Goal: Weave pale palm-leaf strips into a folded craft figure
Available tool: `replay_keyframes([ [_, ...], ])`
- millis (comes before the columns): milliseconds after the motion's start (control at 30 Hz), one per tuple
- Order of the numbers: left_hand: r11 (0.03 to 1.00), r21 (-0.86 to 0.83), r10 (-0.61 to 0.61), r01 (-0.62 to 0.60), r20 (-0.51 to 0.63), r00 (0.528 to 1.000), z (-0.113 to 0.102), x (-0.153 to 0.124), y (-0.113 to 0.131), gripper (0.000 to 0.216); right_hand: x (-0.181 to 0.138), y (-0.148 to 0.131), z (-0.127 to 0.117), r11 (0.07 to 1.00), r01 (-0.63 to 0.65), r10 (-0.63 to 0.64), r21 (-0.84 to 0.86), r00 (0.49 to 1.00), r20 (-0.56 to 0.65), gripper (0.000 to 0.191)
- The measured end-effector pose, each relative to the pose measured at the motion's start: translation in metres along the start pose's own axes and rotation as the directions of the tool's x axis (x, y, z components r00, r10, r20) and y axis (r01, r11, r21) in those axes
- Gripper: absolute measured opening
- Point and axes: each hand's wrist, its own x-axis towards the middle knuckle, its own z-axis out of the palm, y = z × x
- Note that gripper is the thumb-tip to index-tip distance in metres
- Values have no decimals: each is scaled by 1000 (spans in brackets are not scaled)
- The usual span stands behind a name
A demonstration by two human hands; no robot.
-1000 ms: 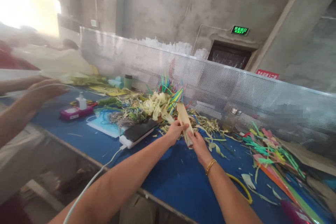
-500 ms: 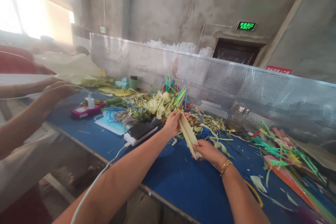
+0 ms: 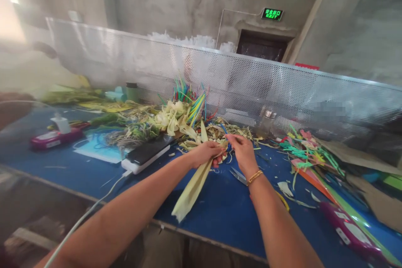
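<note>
A: Quick chk: where's the long, flat, pale yellow-green husk strip (image 3: 193, 190) rel. to your fingers?

B: Below & left of them. It's in your bare left hand (image 3: 207, 153), long axis slanting down-left over the blue tabletop (image 3: 226, 213), its wide, frayed end twd the near edge.

A: So your L is nearer?

B: Yep, your L is on it, thumb & fingers clamped on the upper part. Your right hand (image 3: 243, 153), w/ the gold-coloured link bracelet (image 3: 254, 177), is just beside, to the R of your L's fingertips. That short gap btwn your hands is the relation that counts.

A: And your R's fingers?

B: Bunched by a thin, bright-blue strand (image 3: 224, 129). Can't tell if they're clamped on it or it just lies behind them.

A: What else is hidden?

B: The strip's upper part, b/c your L covers it. A pale, pointed husk tip (image 3: 204, 132) pokes up beyond your knuckles; can't tell if it's the same pc. The grey metal blades (image 3: 239, 176) by your R wrist are partly cut off from view, w/ your forearm over the rest.
</note>
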Motion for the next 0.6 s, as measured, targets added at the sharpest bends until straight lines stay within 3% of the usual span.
replay_keyframes([
  [100,994,-60,-88,92,72,994,-2,-3,4,21,3,0,-6,998,-18,23,52,994,-103,40],
  [233,957,-238,-111,167,232,966,-4,-6,9,22,1,2,-6,999,-39,39,-8,999,-10,41],
  [400,960,-230,-132,161,140,981,0,-2,6,27,-7,9,7,995,-34,40,-96,997,68,46],
  [500,979,-167,-98,115,111,989,5,-3,3,32,-5,12,11,961,5,6,-276,999,39,49],
  [600,991,-110,-55,71,142,988,15,-11,5,36,5,11,-5,797,34,-87,-603,994,-60,45],
])
